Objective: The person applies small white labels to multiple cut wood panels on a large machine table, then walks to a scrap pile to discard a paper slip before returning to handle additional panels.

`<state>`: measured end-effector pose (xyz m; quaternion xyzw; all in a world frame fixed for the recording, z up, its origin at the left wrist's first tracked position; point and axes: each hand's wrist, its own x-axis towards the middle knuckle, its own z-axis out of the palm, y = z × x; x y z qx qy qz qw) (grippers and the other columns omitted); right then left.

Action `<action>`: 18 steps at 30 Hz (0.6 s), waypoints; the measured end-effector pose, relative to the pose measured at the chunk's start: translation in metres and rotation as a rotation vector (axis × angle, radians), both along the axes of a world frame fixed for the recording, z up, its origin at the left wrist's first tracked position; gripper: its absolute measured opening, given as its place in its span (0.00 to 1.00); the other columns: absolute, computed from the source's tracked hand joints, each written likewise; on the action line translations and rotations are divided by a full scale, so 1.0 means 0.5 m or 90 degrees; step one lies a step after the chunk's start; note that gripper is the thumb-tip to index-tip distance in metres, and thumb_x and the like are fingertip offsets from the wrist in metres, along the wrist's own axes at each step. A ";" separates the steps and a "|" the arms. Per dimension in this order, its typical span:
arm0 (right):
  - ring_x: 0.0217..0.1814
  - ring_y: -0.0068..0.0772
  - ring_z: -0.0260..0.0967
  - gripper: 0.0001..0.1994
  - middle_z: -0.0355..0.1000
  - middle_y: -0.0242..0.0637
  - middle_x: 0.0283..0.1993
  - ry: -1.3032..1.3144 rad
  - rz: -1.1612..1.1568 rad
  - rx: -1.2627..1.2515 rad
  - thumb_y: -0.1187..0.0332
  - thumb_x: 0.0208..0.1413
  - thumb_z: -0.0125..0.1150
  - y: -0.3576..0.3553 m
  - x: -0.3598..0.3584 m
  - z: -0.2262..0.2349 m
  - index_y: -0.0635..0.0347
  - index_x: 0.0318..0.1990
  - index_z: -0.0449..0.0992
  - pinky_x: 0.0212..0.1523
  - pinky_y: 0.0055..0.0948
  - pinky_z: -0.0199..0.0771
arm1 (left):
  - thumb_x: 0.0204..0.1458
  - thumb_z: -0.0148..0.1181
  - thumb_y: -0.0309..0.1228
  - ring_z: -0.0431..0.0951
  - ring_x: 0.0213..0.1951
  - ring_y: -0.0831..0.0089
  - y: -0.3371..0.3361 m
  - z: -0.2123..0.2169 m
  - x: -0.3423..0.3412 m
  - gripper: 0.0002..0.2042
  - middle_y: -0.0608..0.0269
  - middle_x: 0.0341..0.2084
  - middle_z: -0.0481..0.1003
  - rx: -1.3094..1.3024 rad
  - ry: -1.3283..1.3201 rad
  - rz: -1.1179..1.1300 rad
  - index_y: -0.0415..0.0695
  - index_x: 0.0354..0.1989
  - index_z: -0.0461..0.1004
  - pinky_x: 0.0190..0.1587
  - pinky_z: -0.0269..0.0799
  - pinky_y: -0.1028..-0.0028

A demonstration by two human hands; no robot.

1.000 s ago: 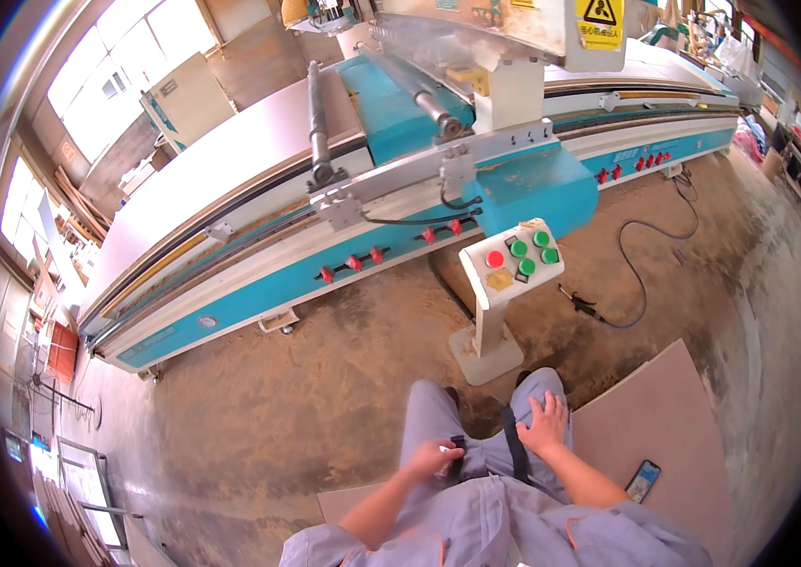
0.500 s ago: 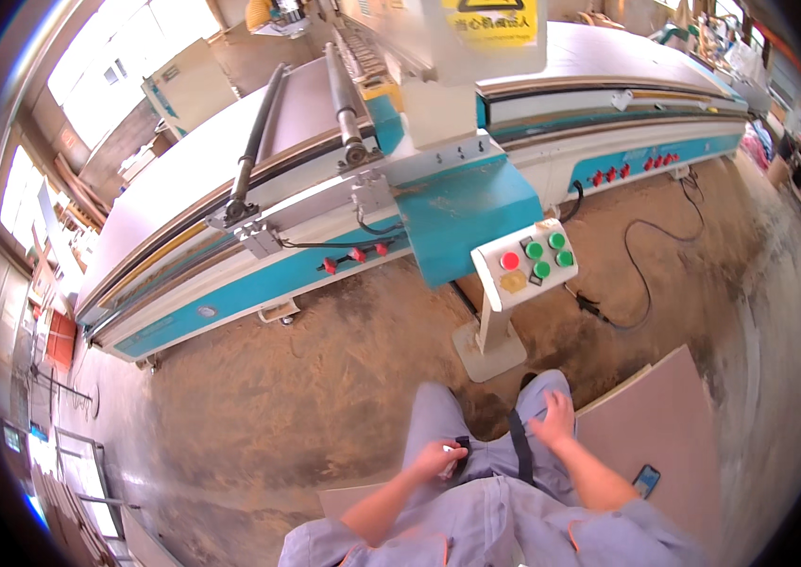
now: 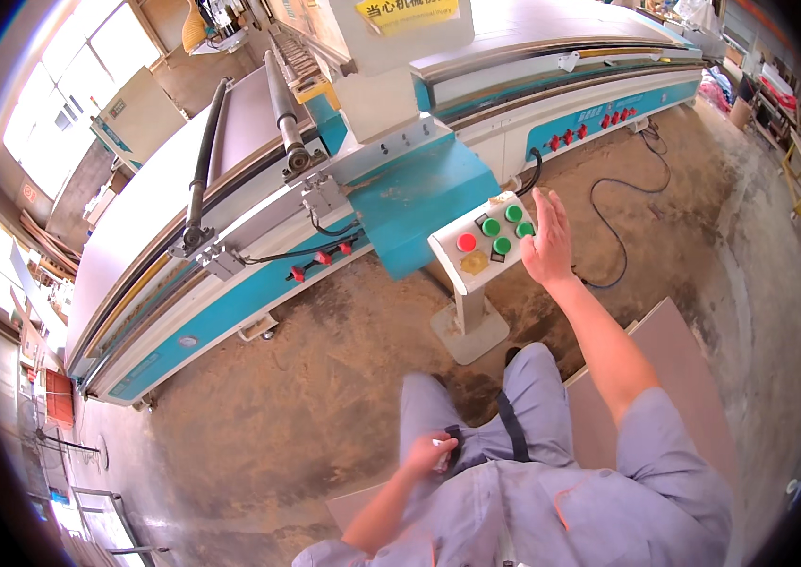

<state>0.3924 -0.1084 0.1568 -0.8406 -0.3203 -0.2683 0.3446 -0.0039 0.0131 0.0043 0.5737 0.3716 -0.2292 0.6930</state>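
Note:
A white control box (image 3: 482,248) on a post carries several green buttons and one red button (image 3: 467,243). My right hand (image 3: 549,244) is at its right edge, fingers stretched out and pointing up. The thumb is at the rightmost green button (image 3: 525,230); whether it presses cannot be told. My left hand (image 3: 429,455) rests at my lap, closed round a small white object (image 3: 440,443) beside a black strap. Most of that object is hidden by the fingers.
A long white and teal machine (image 3: 230,307) with a flat bed spans the far side. A teal cover (image 3: 424,203) juts out behind the control box. A black cable (image 3: 599,203) lies on the dusty floor. I sit on brownish boards (image 3: 674,378).
My right hand has left my right thigh and reached forward to the control box. My left hand stays at my lap with the small white object. The view has shifted right.

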 end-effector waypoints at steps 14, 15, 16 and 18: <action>0.57 0.48 0.62 0.27 0.65 0.50 0.55 0.358 -0.140 0.032 0.73 0.47 0.53 -0.357 -0.208 -0.300 0.63 0.58 0.63 0.58 0.40 0.61 | 0.51 0.63 0.36 0.71 0.15 0.72 -0.005 -0.013 0.009 0.20 0.62 0.18 0.71 -0.051 0.025 -0.015 0.37 0.48 0.70 0.16 0.67 0.73; 0.60 0.49 0.61 0.28 0.66 0.50 0.56 0.430 -0.201 -0.039 0.73 0.45 0.53 -0.405 -0.300 -0.374 0.64 0.59 0.63 0.61 0.41 0.60 | 0.51 0.63 0.35 0.71 0.15 0.72 0.000 -0.016 0.018 0.19 0.62 0.18 0.71 -0.052 0.022 -0.023 0.38 0.47 0.70 0.16 0.67 0.72; 0.63 0.53 0.58 0.26 0.64 0.52 0.58 0.566 -0.265 -0.186 0.72 0.47 0.52 -0.429 -0.407 -0.393 0.65 0.58 0.64 0.63 0.42 0.59 | 0.51 0.63 0.35 0.71 0.15 0.71 0.006 -0.026 0.018 0.18 0.62 0.18 0.71 -0.066 0.032 -0.016 0.38 0.46 0.70 0.16 0.67 0.72; 0.61 0.54 0.60 0.18 0.64 0.53 0.57 0.479 -0.170 -0.134 0.73 0.48 0.49 -0.521 -0.582 -0.525 0.63 0.48 0.73 0.62 0.41 0.60 | 0.51 0.63 0.35 0.71 0.15 0.71 0.008 -0.029 0.012 0.17 0.62 0.18 0.71 -0.055 0.040 -0.011 0.39 0.45 0.71 0.15 0.66 0.71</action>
